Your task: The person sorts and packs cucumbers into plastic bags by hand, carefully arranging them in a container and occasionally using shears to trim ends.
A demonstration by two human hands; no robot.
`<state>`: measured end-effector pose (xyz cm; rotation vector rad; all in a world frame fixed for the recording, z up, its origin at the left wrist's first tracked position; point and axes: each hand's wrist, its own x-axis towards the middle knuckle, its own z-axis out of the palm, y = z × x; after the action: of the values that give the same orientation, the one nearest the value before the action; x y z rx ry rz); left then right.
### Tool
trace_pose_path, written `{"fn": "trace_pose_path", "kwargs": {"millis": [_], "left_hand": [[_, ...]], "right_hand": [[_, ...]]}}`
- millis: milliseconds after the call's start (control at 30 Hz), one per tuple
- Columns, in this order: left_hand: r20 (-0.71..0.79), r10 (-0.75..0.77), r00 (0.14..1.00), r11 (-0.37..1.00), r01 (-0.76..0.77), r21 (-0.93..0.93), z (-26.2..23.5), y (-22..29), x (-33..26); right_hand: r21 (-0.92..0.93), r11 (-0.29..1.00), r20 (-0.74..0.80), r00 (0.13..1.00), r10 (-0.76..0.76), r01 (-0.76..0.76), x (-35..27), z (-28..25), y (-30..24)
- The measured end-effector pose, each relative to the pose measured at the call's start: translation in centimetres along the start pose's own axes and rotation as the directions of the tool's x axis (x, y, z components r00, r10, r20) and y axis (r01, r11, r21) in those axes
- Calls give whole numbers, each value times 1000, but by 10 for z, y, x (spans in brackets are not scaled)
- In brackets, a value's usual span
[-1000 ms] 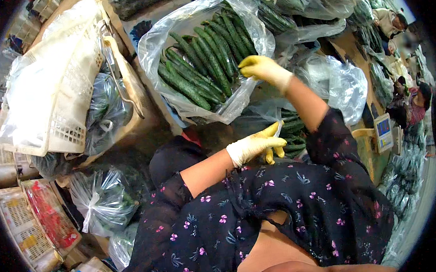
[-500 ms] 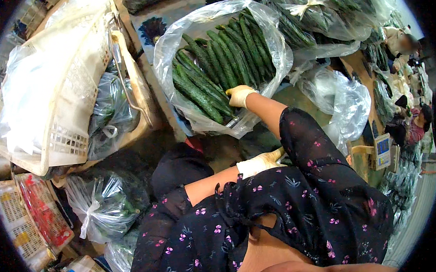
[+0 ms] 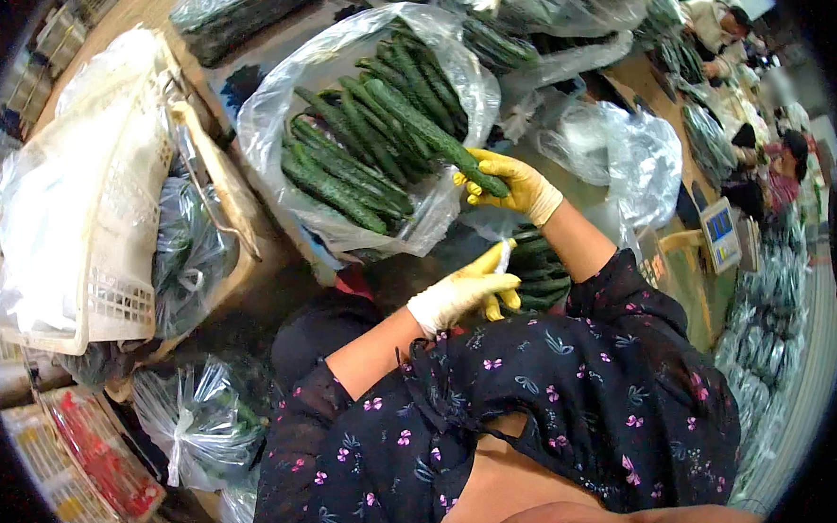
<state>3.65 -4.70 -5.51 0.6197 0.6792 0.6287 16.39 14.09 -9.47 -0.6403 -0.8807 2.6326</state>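
Head view: right fingers [image 3: 500, 167] curl round a cucumber [image 3: 431, 134]; left fingers [image 3: 488, 260] pinch clear plastic [image 3: 505, 257]

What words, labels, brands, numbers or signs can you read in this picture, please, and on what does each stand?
No text can be quoted reliably.
Small pale scale with a blue display: its markings are too small and blurred to read.
Long dark-green cucumber in the yellow-gloved right hand: no lettering visible.
Open clear plastic bag: no lettering visible.

Glare bleaches the white plastic [image 3: 53, 238]; edges bow.
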Motion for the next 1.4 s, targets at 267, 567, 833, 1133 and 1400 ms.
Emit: {"fn": "trace_pose_path", "kwargs": {"millis": [267, 567, 833, 1133, 1400], "left_hand": [[-53, 117, 992, 953, -127, -274, -6, -1, 9], [-157, 220, 963, 912, -260, -317, -9, 3, 8], [-102, 123, 987, 887, -156, -434, -4, 3, 10], [-54, 144, 988, 931, -154, -331, 0, -7, 10], [-102, 118, 988, 908, -149, -392, -8, -14, 15]], "right_hand": [[-113, 981, 135, 981, -141, 157, -72, 11, 3], [-472, 880, -120, 984, -132, 60, -123, -23, 27], [-785, -57, -593, 775, -218, -616, -221, -147, 71], [-892, 453, -114, 971, -208, -7, -32, 70, -37], [-906, -362, -147, 964, -222, -222, 191, 40, 22]]}}
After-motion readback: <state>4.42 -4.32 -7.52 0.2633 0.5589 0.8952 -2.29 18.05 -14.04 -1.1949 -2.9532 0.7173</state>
